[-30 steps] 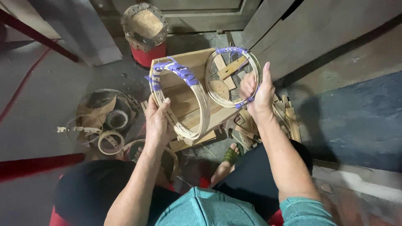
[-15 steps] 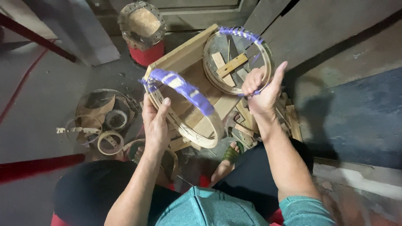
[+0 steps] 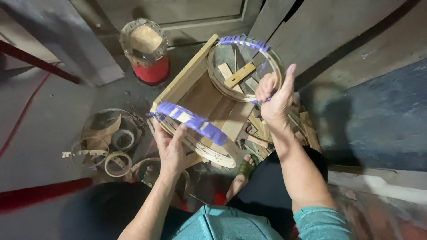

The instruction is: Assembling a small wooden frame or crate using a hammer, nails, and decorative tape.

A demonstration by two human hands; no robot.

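The open wooden crate [image 3: 195, 89] on the concrete floor [image 3: 58, 111] is the biggest thing here, and everything is placed around it. A second ago the two bamboo hoops stood upright side by side over the crate; now they have parted, which suggests the pair has been split for separate handling. The far hoop [image 3: 245, 67], with purple tape along its top and wooden slats crossing inside, has lifted to the crate's far right corner, and the right hand [image 3: 275, 98] is closed on its near rim, fingers curled round a taped bit, thumb up. The near hoop [image 3: 195, 135] has tipped down almost flat across the crate's near edge, its purple-wrapped stretch facing up; the left hand [image 3: 171, 151] grips its near rim, fingers wrapped over the top. Beyond the crate's far left corner stands a red tin [image 3: 149, 51] with a woven rim. Left of the crate lie smaller coils of bamboo strip [image 3: 113, 153]. Just in front of it, a sandalled foot [image 3: 242, 171] shows.
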